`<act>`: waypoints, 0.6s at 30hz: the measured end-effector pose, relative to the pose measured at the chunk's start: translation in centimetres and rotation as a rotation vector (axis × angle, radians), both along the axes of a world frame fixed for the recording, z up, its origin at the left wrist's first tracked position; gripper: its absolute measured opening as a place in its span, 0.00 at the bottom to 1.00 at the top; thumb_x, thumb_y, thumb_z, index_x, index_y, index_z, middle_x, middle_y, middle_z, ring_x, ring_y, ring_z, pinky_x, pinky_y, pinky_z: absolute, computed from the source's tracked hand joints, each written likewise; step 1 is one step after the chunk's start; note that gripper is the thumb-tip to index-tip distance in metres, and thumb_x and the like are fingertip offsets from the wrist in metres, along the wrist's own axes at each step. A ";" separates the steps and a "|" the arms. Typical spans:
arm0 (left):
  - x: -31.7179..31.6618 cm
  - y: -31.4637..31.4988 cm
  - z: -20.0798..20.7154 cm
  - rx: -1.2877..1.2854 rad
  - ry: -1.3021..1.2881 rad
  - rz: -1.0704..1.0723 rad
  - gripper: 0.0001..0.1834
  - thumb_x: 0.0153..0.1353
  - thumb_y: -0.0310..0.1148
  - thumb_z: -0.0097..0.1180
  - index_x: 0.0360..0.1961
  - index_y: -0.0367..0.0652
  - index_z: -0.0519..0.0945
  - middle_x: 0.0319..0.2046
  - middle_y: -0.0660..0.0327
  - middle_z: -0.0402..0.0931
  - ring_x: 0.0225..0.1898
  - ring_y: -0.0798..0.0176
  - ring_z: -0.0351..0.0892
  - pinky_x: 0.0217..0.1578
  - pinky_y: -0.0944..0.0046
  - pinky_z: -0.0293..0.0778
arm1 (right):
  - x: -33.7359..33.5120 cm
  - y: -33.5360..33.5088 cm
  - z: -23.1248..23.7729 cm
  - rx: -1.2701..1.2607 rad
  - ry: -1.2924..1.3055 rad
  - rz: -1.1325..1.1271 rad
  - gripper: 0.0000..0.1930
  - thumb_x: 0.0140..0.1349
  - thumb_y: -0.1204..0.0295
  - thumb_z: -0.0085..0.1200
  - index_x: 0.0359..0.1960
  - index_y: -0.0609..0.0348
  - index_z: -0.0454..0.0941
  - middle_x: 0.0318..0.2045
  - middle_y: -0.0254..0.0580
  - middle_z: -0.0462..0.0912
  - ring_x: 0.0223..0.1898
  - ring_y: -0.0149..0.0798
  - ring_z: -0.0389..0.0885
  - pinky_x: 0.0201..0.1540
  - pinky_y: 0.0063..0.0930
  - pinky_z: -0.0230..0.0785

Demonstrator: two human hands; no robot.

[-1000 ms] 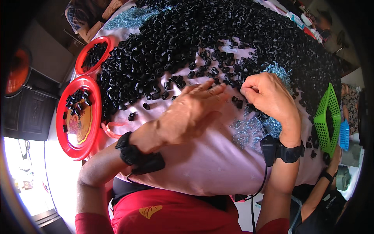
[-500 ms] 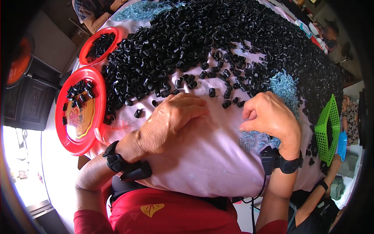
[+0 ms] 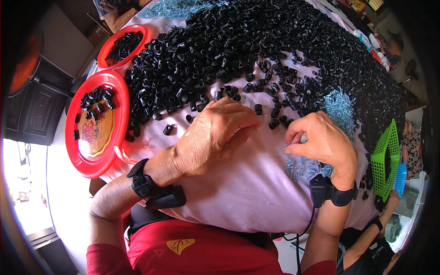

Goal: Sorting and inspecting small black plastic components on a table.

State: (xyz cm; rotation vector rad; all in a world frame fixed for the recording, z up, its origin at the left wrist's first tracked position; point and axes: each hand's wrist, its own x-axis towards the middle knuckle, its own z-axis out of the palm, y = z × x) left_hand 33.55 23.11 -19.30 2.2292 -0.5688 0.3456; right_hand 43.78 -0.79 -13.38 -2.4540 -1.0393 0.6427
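My left hand (image 3: 215, 134) is over the cloth at the near edge of a heap of small black hollow caps (image 3: 192, 59). Its fingers are bent and held together, and the tips are hidden from above. To the right, my right hand (image 3: 324, 143) has thumb and forefinger closed together, with a pale bluish bit showing inside the curl of the fingers. Below that hand lies a small scatter of silvery-blue metal pieces (image 3: 300, 168), perhaps tiny springs. A larger pile of the same pieces (image 3: 339, 110) sits just beyond it. Several loose caps (image 3: 274, 123) lie between the hands.
A red plate (image 3: 123, 137) at left carries several black caps; a second red plate (image 3: 145, 34) behind it holds thin black pieces. More silvery-blue pieces (image 3: 169, 9) lie far left. A green basket (image 3: 379, 162) and blue basket (image 3: 400, 178) stand right, near another person's arm (image 3: 389, 208).
The view has shifted slightly. My left hand has moved a little right, closer to the loose caps. My right hand stays near the silvery-blue scatter, and a pale bit now shows in its grip.
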 end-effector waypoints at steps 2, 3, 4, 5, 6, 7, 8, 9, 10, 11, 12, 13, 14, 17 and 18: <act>-0.1 -0.1 -0.2 -0.024 0.028 0.003 0.09 0.63 0.24 0.61 0.44 0.36 0.84 0.47 0.50 0.83 0.50 0.47 0.83 0.52 0.52 0.77 | 0.1 0.2 -0.2 0.010 0.037 0.036 0.07 0.47 0.74 0.61 0.26 0.64 0.85 0.24 0.52 0.85 0.28 0.48 0.88 0.37 0.33 0.79; -0.1 -0.1 -0.4 -0.024 0.030 0.004 0.09 0.63 0.24 0.61 0.44 0.36 0.84 0.47 0.50 0.83 0.50 0.47 0.83 0.52 0.52 0.77 | 0.0 0.3 -0.1 -0.013 0.012 0.051 0.07 0.47 0.74 0.61 0.27 0.64 0.85 0.24 0.52 0.85 0.29 0.48 0.88 0.37 0.34 0.79; -0.2 -0.1 -0.6 -0.042 0.015 0.011 0.09 0.63 0.24 0.61 0.44 0.36 0.84 0.46 0.50 0.83 0.50 0.47 0.83 0.52 0.52 0.77 | 0.0 0.4 -0.2 -0.036 -0.013 0.065 0.07 0.48 0.74 0.61 0.27 0.64 0.85 0.25 0.53 0.86 0.29 0.47 0.88 0.37 0.34 0.79; -0.2 -0.2 -0.7 -0.059 0.000 0.019 0.09 0.63 0.24 0.61 0.44 0.36 0.84 0.45 0.50 0.83 0.50 0.47 0.83 0.52 0.52 0.77 | 0.1 0.3 -0.4 -0.037 -0.012 0.065 0.07 0.48 0.74 0.61 0.27 0.64 0.85 0.25 0.53 0.86 0.29 0.47 0.88 0.37 0.34 0.79; -0.3 -0.2 -0.6 -0.059 -0.001 0.019 0.09 0.63 0.24 0.61 0.44 0.36 0.84 0.45 0.50 0.83 0.50 0.47 0.83 0.52 0.52 0.77 | 0.3 0.1 -0.8 0.007 -0.059 0.065 0.07 0.48 0.74 0.60 0.27 0.64 0.85 0.25 0.53 0.86 0.29 0.48 0.88 0.37 0.34 0.78; -0.3 -0.3 -0.6 -0.054 0.012 0.021 0.09 0.63 0.24 0.61 0.44 0.36 0.84 0.45 0.50 0.84 0.50 0.47 0.83 0.52 0.52 0.77 | 0.4 0.0 -0.9 0.051 -0.106 0.065 0.06 0.49 0.74 0.60 0.27 0.64 0.85 0.26 0.54 0.86 0.29 0.48 0.88 0.37 0.35 0.78; -0.3 -0.4 -0.5 -0.049 0.025 0.022 0.09 0.63 0.24 0.61 0.44 0.37 0.84 0.45 0.50 0.84 0.50 0.48 0.83 0.52 0.52 0.77 | 0.3 -0.1 -0.8 0.050 -0.107 0.065 0.06 0.49 0.74 0.60 0.27 0.64 0.85 0.26 0.54 0.86 0.29 0.48 0.88 0.37 0.35 0.78; -0.3 -0.4 -0.5 -0.049 0.025 0.023 0.09 0.63 0.24 0.61 0.44 0.37 0.84 0.45 0.50 0.84 0.50 0.48 0.83 0.52 0.52 0.77 | 0.3 -0.1 -0.5 0.068 -0.090 0.043 0.06 0.50 0.74 0.60 0.27 0.64 0.84 0.26 0.53 0.86 0.29 0.48 0.88 0.37 0.35 0.78; -0.3 -0.4 -0.5 -0.042 0.035 0.020 0.10 0.63 0.24 0.61 0.45 0.37 0.84 0.45 0.51 0.84 0.49 0.48 0.83 0.51 0.52 0.77 | 0.3 -0.1 -0.3 0.085 -0.073 0.021 0.05 0.51 0.75 0.59 0.27 0.65 0.83 0.26 0.53 0.86 0.29 0.47 0.88 0.36 0.35 0.78; -0.2 -0.5 -0.5 -0.034 0.046 0.017 0.10 0.63 0.24 0.61 0.46 0.37 0.84 0.44 0.51 0.84 0.48 0.48 0.83 0.51 0.52 0.77 | 0.2 -0.1 0.0 0.084 -0.073 0.021 0.05 0.51 0.75 0.59 0.27 0.65 0.83 0.26 0.53 0.86 0.29 0.47 0.88 0.36 0.35 0.78; -0.2 -0.5 -0.5 -0.034 0.045 0.019 0.10 0.63 0.24 0.61 0.46 0.37 0.84 0.44 0.51 0.84 0.48 0.48 0.83 0.51 0.52 0.77 | 0.1 0.1 0.3 0.072 -0.019 -0.024 0.05 0.52 0.75 0.59 0.27 0.65 0.83 0.25 0.50 0.86 0.28 0.44 0.87 0.35 0.34 0.78; -0.2 -0.7 -0.6 -0.040 0.056 0.014 0.11 0.62 0.25 0.62 0.46 0.37 0.83 0.43 0.51 0.84 0.47 0.48 0.83 0.50 0.52 0.77 | -0.1 0.3 0.6 0.059 0.036 -0.070 0.04 0.53 0.76 0.59 0.27 0.65 0.82 0.24 0.48 0.85 0.26 0.41 0.87 0.33 0.33 0.77; -0.2 -1.0 -0.6 -0.047 0.066 0.009 0.11 0.62 0.25 0.62 0.46 0.38 0.83 0.41 0.52 0.84 0.46 0.49 0.84 0.50 0.52 0.77 | -0.4 0.5 0.7 0.059 0.035 -0.070 0.04 0.53 0.76 0.59 0.27 0.65 0.82 0.24 0.48 0.85 0.26 0.41 0.87 0.33 0.33 0.77; -0.3 -2.7 0.6 -0.136 0.198 0.038 0.10 0.61 0.26 0.63 0.45 0.38 0.84 0.38 0.54 0.84 0.42 0.51 0.84 0.46 0.54 0.78 | -1.1 1.5 0.7 0.191 0.161 -0.073 0.04 0.54 0.76 0.59 0.27 0.65 0.80 0.21 0.44 0.84 0.24 0.32 0.84 0.30 0.28 0.75; -0.1 -2.8 0.4 -0.163 0.161 0.062 0.10 0.62 0.28 0.64 0.44 0.38 0.84 0.36 0.55 0.84 0.39 0.55 0.84 0.40 0.57 0.78 | -1.4 1.9 1.1 0.207 0.132 -0.084 0.04 0.54 0.76 0.59 0.27 0.65 0.80 0.20 0.42 0.83 0.23 0.29 0.82 0.29 0.26 0.74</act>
